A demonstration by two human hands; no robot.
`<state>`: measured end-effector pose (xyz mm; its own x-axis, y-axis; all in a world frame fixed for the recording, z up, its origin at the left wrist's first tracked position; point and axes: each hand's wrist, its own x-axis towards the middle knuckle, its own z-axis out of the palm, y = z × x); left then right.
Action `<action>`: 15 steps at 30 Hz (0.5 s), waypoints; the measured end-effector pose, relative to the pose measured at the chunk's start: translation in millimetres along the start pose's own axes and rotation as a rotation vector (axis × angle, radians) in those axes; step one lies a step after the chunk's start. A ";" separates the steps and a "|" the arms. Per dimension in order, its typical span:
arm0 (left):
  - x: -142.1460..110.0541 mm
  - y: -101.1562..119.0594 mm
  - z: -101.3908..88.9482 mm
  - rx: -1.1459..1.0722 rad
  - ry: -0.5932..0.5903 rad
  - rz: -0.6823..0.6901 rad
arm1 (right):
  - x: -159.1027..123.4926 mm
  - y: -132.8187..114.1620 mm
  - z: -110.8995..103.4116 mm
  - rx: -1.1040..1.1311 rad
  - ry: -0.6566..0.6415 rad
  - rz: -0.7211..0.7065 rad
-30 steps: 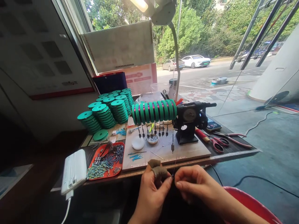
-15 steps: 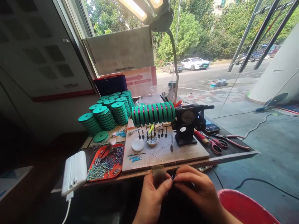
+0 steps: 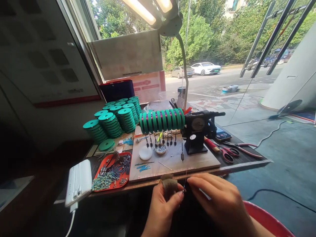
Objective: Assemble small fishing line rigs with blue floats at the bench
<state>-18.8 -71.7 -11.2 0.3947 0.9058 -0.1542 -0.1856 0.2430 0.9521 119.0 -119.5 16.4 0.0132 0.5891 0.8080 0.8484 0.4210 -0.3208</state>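
At the table's front edge, my left hand is closed, thumb against forefinger, on a small dark piece whose kind I cannot make out. A brownish wrap covers part of that hand's fingers. Just to the right, my right hand has its fingers pressed together; a thin silvery sliver shows beneath them. A fine line runs up from between the hands towards a small spring with a dark weight. Above it, green spools sit in a row on a black winder.
Stacks of green spools stand back left. A red tray of small parts and a white power bank lie left. Red-handled scissors, pliers and a phone lie right. A red basin is below.
My right hand has shifted right, away from my left hand, which keeps its pinch. More of the line and the small dark piece now shows between them.
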 end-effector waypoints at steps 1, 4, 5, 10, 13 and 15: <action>0.3 -1.1 -0.7 0.014 0.001 0.010 | 0.9 0.0 -0.5 -0.034 -0.010 -0.042; 1.0 -3.2 -1.6 0.045 0.018 0.041 | 1.8 -0.3 -0.3 -0.083 -0.036 -0.098; 1.2 -3.2 -1.6 0.052 0.022 0.051 | 1.8 -0.5 0.1 -0.091 -0.038 -0.109; 2.8 0.1 -2.1 0.082 -0.003 0.078 | 2.5 -1.0 1.3 -0.084 -0.041 -0.172; 4.1 -0.1 -4.7 0.108 -0.056 0.084 | 2.3 -0.2 0.8 -0.074 -0.061 -0.195; 4.6 -1.8 -6.4 0.108 -0.059 0.073 | 1.5 0.7 0.9 -0.089 -0.072 -0.204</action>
<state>-22.5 -65.7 -15.3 0.4368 0.8967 -0.0711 -0.1189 0.1359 0.9836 119.1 -117.7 17.0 -0.1988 0.5470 0.8132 0.8730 0.4759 -0.1067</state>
